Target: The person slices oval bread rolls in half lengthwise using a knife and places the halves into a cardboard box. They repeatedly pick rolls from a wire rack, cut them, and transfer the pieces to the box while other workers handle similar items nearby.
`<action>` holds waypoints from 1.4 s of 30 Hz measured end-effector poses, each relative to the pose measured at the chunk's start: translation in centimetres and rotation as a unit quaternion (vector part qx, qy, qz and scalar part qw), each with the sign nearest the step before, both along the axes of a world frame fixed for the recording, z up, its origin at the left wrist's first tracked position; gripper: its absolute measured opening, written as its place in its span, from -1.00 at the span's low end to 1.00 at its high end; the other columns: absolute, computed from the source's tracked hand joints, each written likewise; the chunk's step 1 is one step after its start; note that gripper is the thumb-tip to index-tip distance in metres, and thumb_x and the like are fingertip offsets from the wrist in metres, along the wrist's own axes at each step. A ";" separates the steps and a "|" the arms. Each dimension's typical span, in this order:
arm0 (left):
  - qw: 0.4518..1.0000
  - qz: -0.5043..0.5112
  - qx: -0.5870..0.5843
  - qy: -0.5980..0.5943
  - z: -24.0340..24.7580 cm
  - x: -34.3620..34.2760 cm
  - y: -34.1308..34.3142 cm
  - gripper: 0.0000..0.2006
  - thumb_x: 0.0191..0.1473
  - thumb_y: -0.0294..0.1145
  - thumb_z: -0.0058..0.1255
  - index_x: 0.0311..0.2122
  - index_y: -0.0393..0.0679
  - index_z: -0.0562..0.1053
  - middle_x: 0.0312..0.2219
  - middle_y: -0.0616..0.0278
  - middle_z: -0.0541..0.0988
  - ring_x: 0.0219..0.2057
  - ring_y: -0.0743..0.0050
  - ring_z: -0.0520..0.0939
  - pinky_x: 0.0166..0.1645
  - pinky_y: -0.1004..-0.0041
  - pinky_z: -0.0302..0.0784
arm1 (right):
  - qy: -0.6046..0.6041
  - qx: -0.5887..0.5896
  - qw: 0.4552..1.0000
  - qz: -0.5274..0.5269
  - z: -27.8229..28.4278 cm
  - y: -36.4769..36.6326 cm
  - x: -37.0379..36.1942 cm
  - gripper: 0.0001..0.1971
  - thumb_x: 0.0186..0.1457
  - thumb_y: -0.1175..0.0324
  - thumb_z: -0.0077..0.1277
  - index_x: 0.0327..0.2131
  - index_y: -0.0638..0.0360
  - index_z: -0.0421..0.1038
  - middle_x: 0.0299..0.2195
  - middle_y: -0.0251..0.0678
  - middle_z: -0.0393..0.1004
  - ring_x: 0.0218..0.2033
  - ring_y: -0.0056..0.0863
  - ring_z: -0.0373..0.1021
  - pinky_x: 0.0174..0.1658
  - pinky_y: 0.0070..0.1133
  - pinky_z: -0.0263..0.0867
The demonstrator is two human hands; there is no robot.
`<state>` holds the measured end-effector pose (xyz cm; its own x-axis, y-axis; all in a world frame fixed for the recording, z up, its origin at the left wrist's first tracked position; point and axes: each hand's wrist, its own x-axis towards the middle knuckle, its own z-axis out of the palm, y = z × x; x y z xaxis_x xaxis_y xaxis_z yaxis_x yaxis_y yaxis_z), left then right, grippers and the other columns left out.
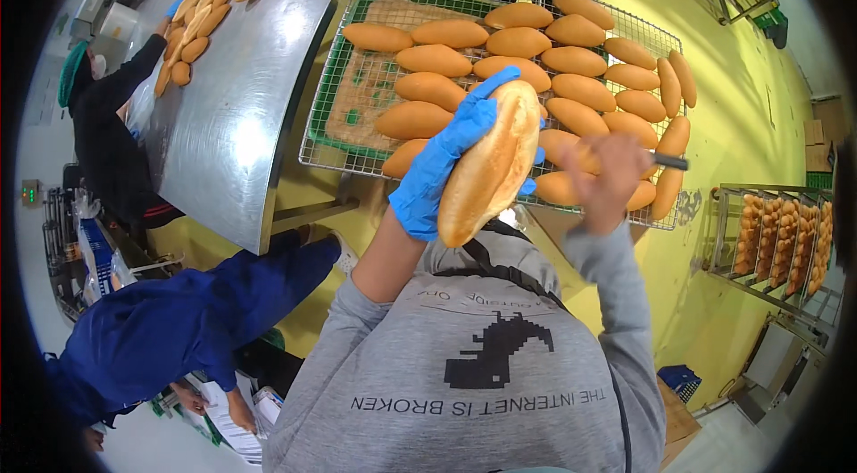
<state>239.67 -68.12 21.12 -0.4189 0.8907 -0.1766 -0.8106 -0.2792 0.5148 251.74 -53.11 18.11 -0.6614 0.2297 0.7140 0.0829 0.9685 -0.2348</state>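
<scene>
In my blue-gloved left hand (pixel 436 171) is a long golden bread roll (pixel 500 156), tilted with its far end up. A pale lengthwise split shows along its top; fingertips show at its right side. My right hand (pixel 611 174), bare and smeared by motion, is closed around a tool with a dark handle (pixel 671 161). The tool's other end cannot be made out. That hand is to the right of the roll, apart from it. Beneath both hands, several whole brown rolls (pixel 580 62) lie in rows on a wire rack (pixel 314 129).
Green-edged trays (pixel 357 4) show under the wire rack's mesh. A steel table (pixel 241 71) at left bears more rolls (pixel 210 18), touched by a co-worker's gloved hand (pixel 178 4). Another person in blue (pixel 178 321) bends at lower left. A loaded trolley (pixel 728 245) is at right.
</scene>
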 end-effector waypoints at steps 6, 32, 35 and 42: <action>0.999 -0.038 0.012 -0.030 0.4 -3.1 -1.9 -0.36 0.09 -0.04 -0.12 0.22 0.01 0.02 -0.02 -0.02 0.33 -0.22 0.11 0.55 -0.30 0.26 0.62 | 0.029 0.072 0.997 -0.027 1.5 -1.6 -3.0 -0.76 -0.29 0.23 0.25 -0.58 0.02 0.37 -0.62 -0.48 0.29 -0.54 -0.48 0.21 -0.35 -0.47 -0.03; 0.987 -0.111 -0.050 0.108 1.0 -15.0 -7.9 -0.44 0.09 -0.16 -0.10 0.18 -0.01 0.11 -0.03 0.12 0.31 -0.16 0.19 0.48 -0.16 0.28 0.52 | 0.040 0.059 0.982 -0.176 1.9 -7.7 -13.9 -0.75 -0.23 0.22 0.26 -0.51 0.04 0.40 -0.61 -0.48 0.29 -0.49 -0.50 0.22 -0.30 -0.52 -0.08; 0.987 -0.115 -0.055 0.102 1.6 -15.3 -8.1 -0.44 0.09 -0.15 -0.10 0.18 -0.01 0.11 -0.03 0.13 0.31 -0.15 0.19 0.48 -0.17 0.29 0.52 | 0.022 0.079 0.977 -0.196 1.7 -7.7 -14.5 -0.75 -0.24 0.22 0.27 -0.51 0.04 0.40 -0.60 -0.50 0.31 -0.49 -0.51 0.22 -0.30 -0.52 -0.08; 0.990 -0.124 -0.012 0.066 1.0 -15.9 -9.0 -0.43 0.12 -0.06 -0.17 0.19 -0.03 0.09 -0.03 0.14 0.32 -0.16 0.22 0.49 -0.17 0.34 0.51 | 0.030 0.100 0.973 -0.206 2.2 -7.4 -15.9 -0.79 -0.21 0.25 0.24 -0.54 0.04 0.40 -0.60 -0.52 0.34 -0.50 -0.54 0.23 -0.29 -0.54 -0.05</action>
